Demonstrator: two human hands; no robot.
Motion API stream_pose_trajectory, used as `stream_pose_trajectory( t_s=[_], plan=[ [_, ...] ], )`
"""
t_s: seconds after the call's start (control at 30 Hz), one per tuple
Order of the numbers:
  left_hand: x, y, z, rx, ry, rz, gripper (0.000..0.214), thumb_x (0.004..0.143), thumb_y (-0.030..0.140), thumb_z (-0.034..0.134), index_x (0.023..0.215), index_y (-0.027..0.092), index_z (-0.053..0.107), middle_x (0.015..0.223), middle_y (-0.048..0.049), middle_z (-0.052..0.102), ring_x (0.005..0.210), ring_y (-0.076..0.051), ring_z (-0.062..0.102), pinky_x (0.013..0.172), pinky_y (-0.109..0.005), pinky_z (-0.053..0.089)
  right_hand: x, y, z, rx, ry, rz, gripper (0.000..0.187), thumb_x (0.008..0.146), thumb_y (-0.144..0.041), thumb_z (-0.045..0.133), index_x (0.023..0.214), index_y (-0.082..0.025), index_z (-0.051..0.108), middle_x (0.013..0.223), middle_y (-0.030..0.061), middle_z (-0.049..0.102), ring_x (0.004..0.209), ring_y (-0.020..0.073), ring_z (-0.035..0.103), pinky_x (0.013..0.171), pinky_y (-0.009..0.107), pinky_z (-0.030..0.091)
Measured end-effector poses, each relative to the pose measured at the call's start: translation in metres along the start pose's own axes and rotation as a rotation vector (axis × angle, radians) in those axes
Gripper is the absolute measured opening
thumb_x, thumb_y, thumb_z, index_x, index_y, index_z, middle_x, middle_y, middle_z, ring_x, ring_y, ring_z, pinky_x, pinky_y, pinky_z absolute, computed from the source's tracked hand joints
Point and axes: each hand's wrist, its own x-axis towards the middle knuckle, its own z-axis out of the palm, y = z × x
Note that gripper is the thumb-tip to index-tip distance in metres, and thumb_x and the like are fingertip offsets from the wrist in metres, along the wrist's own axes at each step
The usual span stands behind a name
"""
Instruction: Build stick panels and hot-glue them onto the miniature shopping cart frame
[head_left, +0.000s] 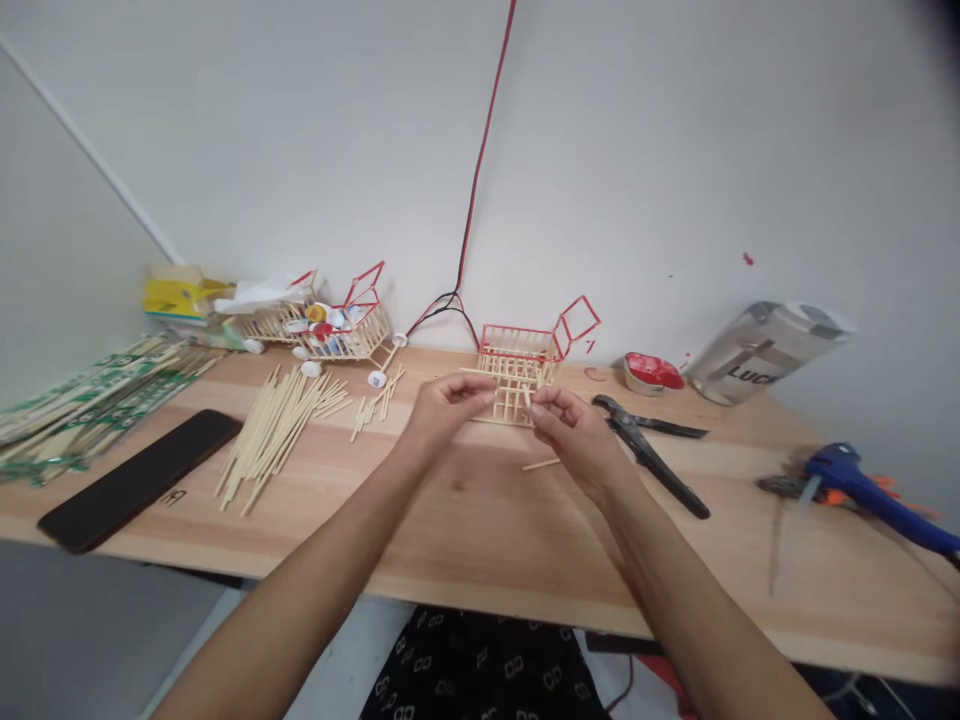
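Item: stick lattice (pixel 511 408), pale bars crossed, at the centre of the dial on the wooden table (pixel 465 545); whether flat or tilted could not be told.

Left hand (pixel 450 402): at 9 o'clock of the lattice, thumb and fingertips drawn close; whether they gripped a stick could not be told.

Right hand (pixel 577 432): at 4 o'clock, thumb and fingertips pinched on what appeared to be a short stick (pixel 528 398), its far end unclear.

Reference piece: red-rimmed cart (pixel 517 340), at 12 o'clock, just behind the lattice, handle frame raised toward 1 o'clock.

Stock: small pile of cut sticks (pixel 377 405) and larger stick pile (pixel 277 435), both at 9 o'clock, the larger farther out; one loose stick (pixel 541 464) at 5 o'clock.

Tools: black-handled cutters (pixel 664 472), between 3 and 4 o'clock; blue glue gun (pixel 847 468), farther out past 3 o'clock, untouched.

Step, as judged: fitting a short piece across the lattice's bars. The next move seemed to call for lining that piece up squarely, steadying the frame from 9 o'clock, and pressing lightly, since bars so slender could shift or snap.
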Motion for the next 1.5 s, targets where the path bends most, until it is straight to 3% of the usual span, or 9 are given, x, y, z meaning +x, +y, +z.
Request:
stream_pose_trajectory(
  t_s=[0.1, 0.17, 0.37, 0.57, 0.87, 1.1, 1.3, 1.5],
  plan=[
    [0.01, 0.003, -0.019, 0.332, 0.201, 0.22, 0.013, 0.078, 0.024, 0.066, 0.086, 0.018, 0.074, 0.09, -0.0064, 0.072, 0.083, -0.018, 0.062, 0.074, -0.03, 0.048, 0.001, 0.0, -0.006, 0.006, 0.047, -0.018, 0.034, 0.069, -0.041, 0.076, 0.094, -0.022, 0.064, 0.072, -0.0028, 0.056, 0.062, 0.0088, 0.043, 0.057, 0.023, 0.033],
    [0.017, -0.002, -0.027, 0.532, 0.212, 0.348, 0.013, 0.081, 0.02, 0.062, 0.086, 0.019, 0.074, 0.091, -0.0064, 0.07, 0.089, -0.019, 0.061, 0.076, -0.032, 0.047, 0.002, 0.001, -0.008, -0.006, 0.053, -0.027, 0.035, 0.069, -0.042, 0.075, 0.096, -0.021, 0.065, 0.072, -0.0024, 0.055, 0.063, 0.0096, 0.043, 0.058, 0.024, 0.033],
    [0.033, -0.018, -0.025, 0.92, -0.015, 0.462, 0.014, 0.085, 0.021, 0.06, 0.089, 0.017, 0.073, 0.097, -0.0086, 0.071, 0.093, -0.022, 0.059, 0.087, -0.038, 0.041, 0.003, 0.002, -0.008, -0.03, 0.055, -0.052, 0.033, 0.07, -0.042, 0.074, 0.094, -0.02, 0.065, 0.069, -0.0028, 0.052, 0.062, 0.0093, 0.041, 0.056, 0.023, 0.033],
    [0.037, -0.016, -0.014, 1.056, -0.175, 0.395, 0.018, 0.085, 0.019, 0.056, 0.08, 0.019, 0.073, 0.083, -0.0089, 0.069, 0.085, -0.023, 0.055, 0.083, -0.037, 0.038, 0.004, 0.0, -0.009, -0.03, 0.079, -0.044, 0.036, 0.069, -0.043, 0.074, 0.093, -0.019, 0.061, 0.074, -0.0015, 0.054, 0.063, 0.0092, 0.043, 0.057, 0.022, 0.036],
    [0.037, -0.023, -0.012, 1.042, -0.144, 0.353, 0.018, 0.084, 0.019, 0.056, 0.078, 0.017, 0.073, 0.08, -0.0097, 0.067, 0.082, -0.023, 0.052, 0.075, -0.035, 0.037, 0.003, -0.005, -0.008, -0.147, 0.157, -0.086, 0.037, 0.069, -0.048, 0.071, 0.089, -0.018, 0.06, 0.078, 0.0002, 0.059, 0.057, 0.0081, 0.042, 0.052, 0.022, 0.034],
    [0.023, -0.011, -0.008, 0.691, -0.035, 0.165, 0.011, 0.076, 0.018, 0.063, 0.073, 0.017, 0.074, 0.074, -0.0041, 0.071, 0.069, -0.017, 0.06, 0.066, -0.026, 0.039, -0.005, -0.006, 0.002, -0.571, 0.244, -0.311, 0.018, 0.08, -0.037, 0.06, 0.085, -0.019, 0.061, 0.075, 0.0015, 0.06, 0.064, 0.0134, 0.049, 0.06, 0.027, 0.038],
    [0.013, 0.006, 0.001, 0.456, 0.037, 0.028, 0.01, 0.07, 0.024, 0.068, 0.071, 0.016, 0.074, 0.069, -0.003, 0.072, 0.065, -0.016, 0.062, 0.062, -0.025, 0.042, -0.01, -0.002, 0.012, -0.926, 0.266, -0.619, 0.007, 0.085, -0.025, 0.056, 0.082, -0.02, 0.059, 0.081, 0.0043, 0.063, 0.076, 0.0177, 0.054, 0.072, 0.031, 0.042],
    [0.009, 0.005, 0.006, 0.268, 0.045, -0.034, 0.015, 0.066, 0.03, 0.07, 0.071, 0.016, 0.074, 0.068, -0.003, 0.071, 0.063, -0.016, 0.062, 0.06, -0.026, 0.045, -0.009, 0.005, 0.013, -1.075, 0.3, -0.666, 0.007, 0.087, -0.024, 0.054, 0.082, -0.021, 0.057, 0.082, 0.0046, 0.063, 0.082, 0.0201, 0.055, 0.073, 0.032, 0.042]
  ],
)
